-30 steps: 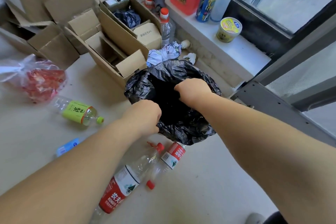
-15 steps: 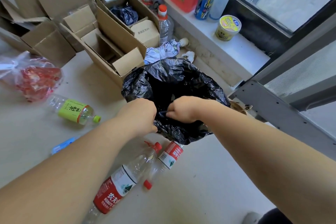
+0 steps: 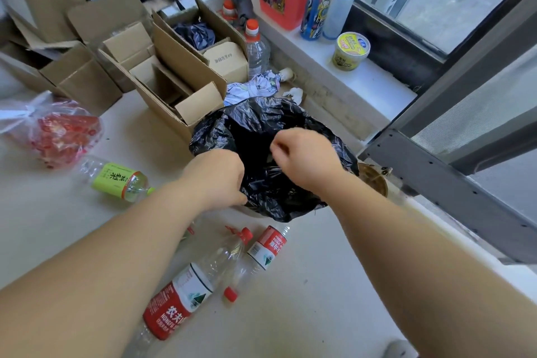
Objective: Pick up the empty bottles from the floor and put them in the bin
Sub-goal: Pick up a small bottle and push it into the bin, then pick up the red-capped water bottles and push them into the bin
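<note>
Both hands are at the bin (image 3: pixel 273 154): the left hand (image 3: pixel 216 176) is closed on the near rim of its black liner, the right hand (image 3: pixel 305 157) curled over the mouth, pinching the plastic, it seems. The bottles (image 3: pixel 186 291) lie on the floor just in front of the bin; they look light, thin-walled and smooth, so I would grasp one around the labelled middle.

Bright daylight from the window (image 3: pixel 453 0) at right — soft shadows, wide-angle bowing at edges, slight motion blur.
</note>
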